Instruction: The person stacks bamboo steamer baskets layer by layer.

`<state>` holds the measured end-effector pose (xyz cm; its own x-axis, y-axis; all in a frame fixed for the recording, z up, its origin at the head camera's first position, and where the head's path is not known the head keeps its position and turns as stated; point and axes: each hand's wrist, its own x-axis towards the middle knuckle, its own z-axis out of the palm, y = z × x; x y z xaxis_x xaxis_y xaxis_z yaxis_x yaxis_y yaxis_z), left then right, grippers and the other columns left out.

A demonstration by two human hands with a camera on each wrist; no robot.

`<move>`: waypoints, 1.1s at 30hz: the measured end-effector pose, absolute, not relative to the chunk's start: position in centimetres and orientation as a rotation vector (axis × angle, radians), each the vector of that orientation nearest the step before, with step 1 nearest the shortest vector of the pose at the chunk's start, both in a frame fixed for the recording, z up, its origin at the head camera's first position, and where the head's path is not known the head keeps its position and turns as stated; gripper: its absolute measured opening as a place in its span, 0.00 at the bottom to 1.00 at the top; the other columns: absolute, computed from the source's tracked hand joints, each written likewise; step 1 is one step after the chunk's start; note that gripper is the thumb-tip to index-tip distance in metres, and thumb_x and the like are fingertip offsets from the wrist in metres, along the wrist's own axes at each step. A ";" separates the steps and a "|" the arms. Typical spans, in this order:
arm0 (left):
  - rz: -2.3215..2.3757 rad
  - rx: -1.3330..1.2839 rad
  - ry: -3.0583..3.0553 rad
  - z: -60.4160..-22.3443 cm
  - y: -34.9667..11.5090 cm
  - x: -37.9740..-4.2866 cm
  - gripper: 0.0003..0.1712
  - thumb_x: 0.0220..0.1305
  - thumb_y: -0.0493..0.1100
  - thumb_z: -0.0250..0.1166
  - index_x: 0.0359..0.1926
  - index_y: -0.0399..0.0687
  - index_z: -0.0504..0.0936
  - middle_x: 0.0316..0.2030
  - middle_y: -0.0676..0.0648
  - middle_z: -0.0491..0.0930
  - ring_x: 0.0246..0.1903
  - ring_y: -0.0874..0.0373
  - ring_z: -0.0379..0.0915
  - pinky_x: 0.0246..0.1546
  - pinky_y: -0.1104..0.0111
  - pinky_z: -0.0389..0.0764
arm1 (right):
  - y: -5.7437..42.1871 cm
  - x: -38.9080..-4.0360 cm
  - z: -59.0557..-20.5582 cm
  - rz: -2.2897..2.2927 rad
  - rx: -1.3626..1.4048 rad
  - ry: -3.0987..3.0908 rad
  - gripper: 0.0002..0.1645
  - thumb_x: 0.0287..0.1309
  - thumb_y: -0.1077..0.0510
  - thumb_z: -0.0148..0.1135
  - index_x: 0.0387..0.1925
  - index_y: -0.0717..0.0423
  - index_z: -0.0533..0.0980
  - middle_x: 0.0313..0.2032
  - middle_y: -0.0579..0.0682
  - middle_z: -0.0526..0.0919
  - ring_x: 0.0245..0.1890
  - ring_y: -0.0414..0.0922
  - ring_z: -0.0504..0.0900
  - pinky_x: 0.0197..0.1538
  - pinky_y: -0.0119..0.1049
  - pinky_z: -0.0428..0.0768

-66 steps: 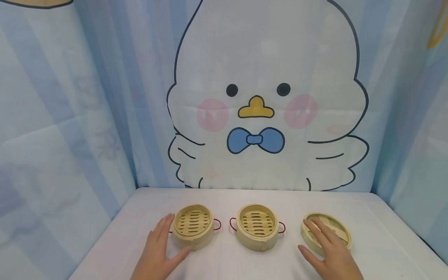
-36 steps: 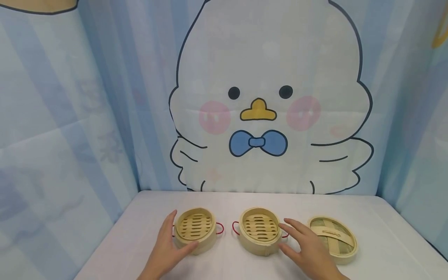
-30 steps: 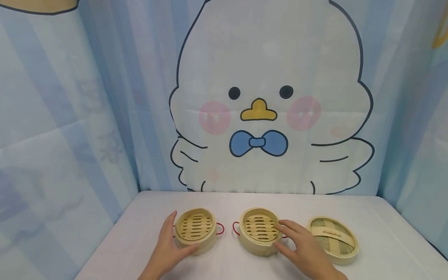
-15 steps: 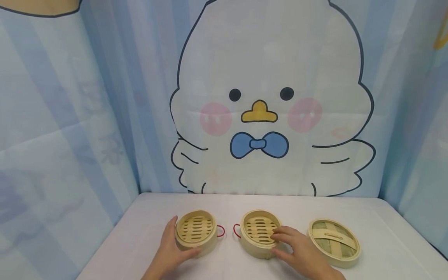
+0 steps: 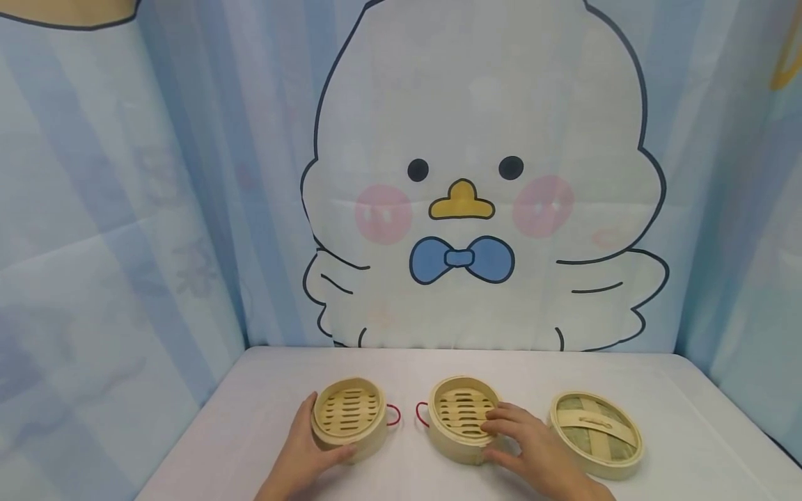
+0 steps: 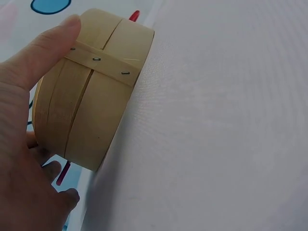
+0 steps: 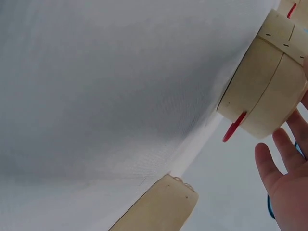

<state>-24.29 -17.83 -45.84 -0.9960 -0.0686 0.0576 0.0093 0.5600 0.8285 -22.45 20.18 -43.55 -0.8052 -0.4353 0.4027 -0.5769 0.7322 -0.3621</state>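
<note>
Two small round bamboo steamer baskets with slotted floors and red loop handles stand side by side on the white table. Around the left steamer basket [image 5: 351, 410], my left hand [image 5: 303, 449] has its thumb at the front wall and its fingers on the far left side. The left wrist view shows that thumb against the stapled wall of the basket [image 6: 98, 86]. My right hand [image 5: 532, 449] grips the middle steamer basket [image 5: 456, 449] by its right side, fingertips over the rim and thumb at the front. Its right handle is hidden by the hand in the head view.
A round bamboo steamer lid [image 5: 598, 445] with a woven top and strap handle lies on the table [image 5: 401, 365] to the right, close beside my right hand. Behind the table hangs a curtain [image 5: 464, 306] with a cartoon bird.
My right hand has moved left from above the lid to the middle steamer basket and taken hold of its rim. My left hand has closed in around the left basket.
</note>
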 end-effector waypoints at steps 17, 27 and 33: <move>-1.447 0.029 -2.675 -46.3 -18.0 -24.5 0.76 0.41 0.57 0.85 0.75 0.28 0.44 0.72 0.23 0.50 0.71 0.28 0.47 0.68 0.37 0.51 | 20.1 -23.6 -44.9 0.661 0.939 -2.461 0.15 0.51 0.57 0.78 0.41 0.44 0.85 0.45 0.45 0.81 0.49 0.49 0.79 0.50 0.49 0.81; -1.451 0.037 -2.685 -46.5 -18.0 -24.7 0.77 0.41 0.58 0.84 0.76 0.27 0.44 0.72 0.23 0.49 0.71 0.27 0.47 0.68 0.36 0.52 | 19.9 -23.2 -44.6 0.712 0.890 -2.548 0.12 0.54 0.55 0.77 0.41 0.42 0.84 0.47 0.44 0.78 0.50 0.48 0.77 0.51 0.49 0.81; -1.459 0.039 -2.683 -46.6 -18.1 -24.7 0.77 0.42 0.58 0.84 0.76 0.27 0.43 0.73 0.23 0.48 0.71 0.27 0.46 0.68 0.36 0.52 | 20.0 -23.4 -45.0 0.672 0.933 -2.431 0.15 0.51 0.58 0.78 0.39 0.41 0.83 0.46 0.45 0.78 0.48 0.46 0.77 0.48 0.47 0.82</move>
<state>-24.65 -18.08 -46.56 -0.9959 -0.0643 0.0642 0.0190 0.5441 0.8388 -23.41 20.03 -45.01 -0.6708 -0.4861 0.5601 -0.7048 0.6530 -0.2773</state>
